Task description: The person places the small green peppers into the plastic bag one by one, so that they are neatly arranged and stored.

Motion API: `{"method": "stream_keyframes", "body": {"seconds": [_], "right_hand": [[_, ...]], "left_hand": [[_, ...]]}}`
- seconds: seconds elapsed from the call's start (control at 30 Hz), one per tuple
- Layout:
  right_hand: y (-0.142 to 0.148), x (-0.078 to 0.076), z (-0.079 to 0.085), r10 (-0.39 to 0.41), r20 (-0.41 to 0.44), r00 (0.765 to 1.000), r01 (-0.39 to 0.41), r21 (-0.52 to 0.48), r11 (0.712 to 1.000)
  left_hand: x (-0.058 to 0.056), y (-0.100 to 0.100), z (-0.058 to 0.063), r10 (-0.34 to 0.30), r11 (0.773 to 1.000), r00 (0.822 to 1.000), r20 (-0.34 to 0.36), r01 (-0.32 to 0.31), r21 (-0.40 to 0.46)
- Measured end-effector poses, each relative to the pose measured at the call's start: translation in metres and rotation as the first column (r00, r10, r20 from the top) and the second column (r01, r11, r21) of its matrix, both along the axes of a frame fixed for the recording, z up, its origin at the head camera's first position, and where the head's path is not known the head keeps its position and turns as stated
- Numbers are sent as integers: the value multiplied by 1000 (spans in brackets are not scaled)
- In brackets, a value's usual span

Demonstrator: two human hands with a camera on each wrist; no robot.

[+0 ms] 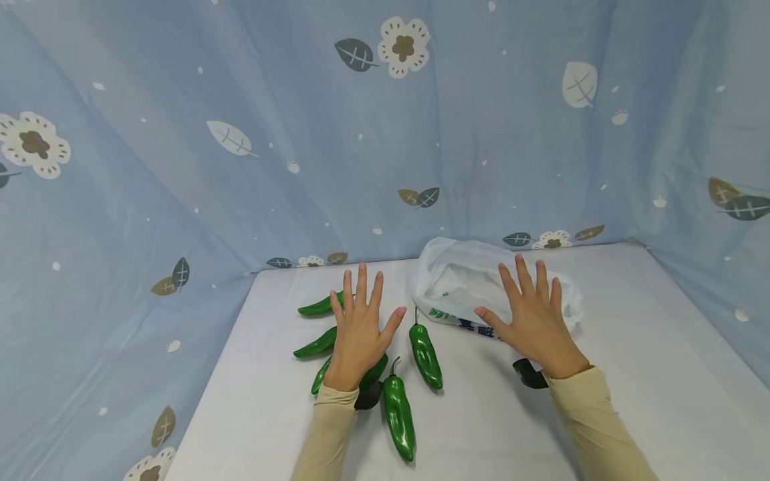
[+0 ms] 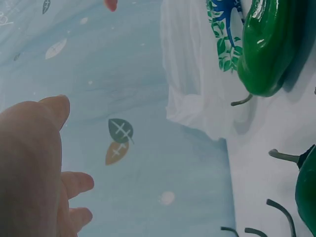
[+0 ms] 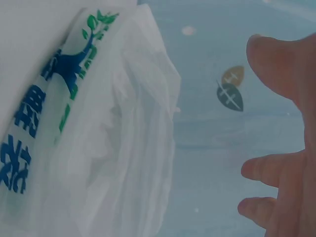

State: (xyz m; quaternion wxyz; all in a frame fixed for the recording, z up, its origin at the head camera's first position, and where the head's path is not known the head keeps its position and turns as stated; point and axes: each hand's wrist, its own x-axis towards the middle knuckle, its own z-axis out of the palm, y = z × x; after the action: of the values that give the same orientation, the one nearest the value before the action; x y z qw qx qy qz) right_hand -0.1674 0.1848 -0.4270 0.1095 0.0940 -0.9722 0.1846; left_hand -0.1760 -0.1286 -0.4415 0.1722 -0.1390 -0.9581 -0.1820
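Observation:
My left hand (image 1: 359,337) is spread with straight fingers above several green peppers and holds nothing. Two long glossy peppers lie to its right, one green pepper (image 1: 426,357) farther back and another pepper (image 1: 399,417) closer to me. Left of that hand, a curved pepper (image 1: 315,344) and others are partly covered by the hand and wrist. Fingers splayed and holding nothing, my right hand (image 1: 535,321) overlaps the front right of a white plastic bag (image 1: 445,304) in the head view. The bag's mouth gapes upward; blue and green print (image 3: 74,69) runs along its side.
The white tabletop (image 1: 475,427) bears the peppers and bag. Behind it hangs a blue curtain (image 1: 337,147) with leaf and flower prints, which also runs down the left and right sides. A black wrist strap piece (image 1: 531,374) shows under the right wrist.

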Motion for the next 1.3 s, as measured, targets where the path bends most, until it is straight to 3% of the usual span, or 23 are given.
{"method": "stream_keyframes", "body": {"seconds": [0.17, 0.37, 0.73, 0.87, 1.1, 1.3], "right_hand": [[9, -1, 5, -11, -52, 999, 6, -94, 996], [21, -2, 10, -33, -114, 993, 5, -240, 971], [43, -2, 15, -130, -103, 986, 77, -407, 910], [52, -3, 13, -175, -69, 982, 127, -444, 887], [68, -8, 2, -251, -18, 968, 212, -474, 855], [75, -12, -8, -308, 94, 947, 316, -460, 830]], "left_hand": [[0, -1, 1, -2, 1000, 1000, -9, 2, 10], [1, -3, 1, -3, 1000, 1000, 7, 3, 25], [1, -11, 8, -70, 989, 997, -33, 73, 127], [1, -20, 13, -79, 971, 996, -43, 87, 221], [0, -48, 22, -43, 919, 999, 28, 28, 393], [-8, -78, 19, 48, 897, 998, 33, -58, 439]]}}
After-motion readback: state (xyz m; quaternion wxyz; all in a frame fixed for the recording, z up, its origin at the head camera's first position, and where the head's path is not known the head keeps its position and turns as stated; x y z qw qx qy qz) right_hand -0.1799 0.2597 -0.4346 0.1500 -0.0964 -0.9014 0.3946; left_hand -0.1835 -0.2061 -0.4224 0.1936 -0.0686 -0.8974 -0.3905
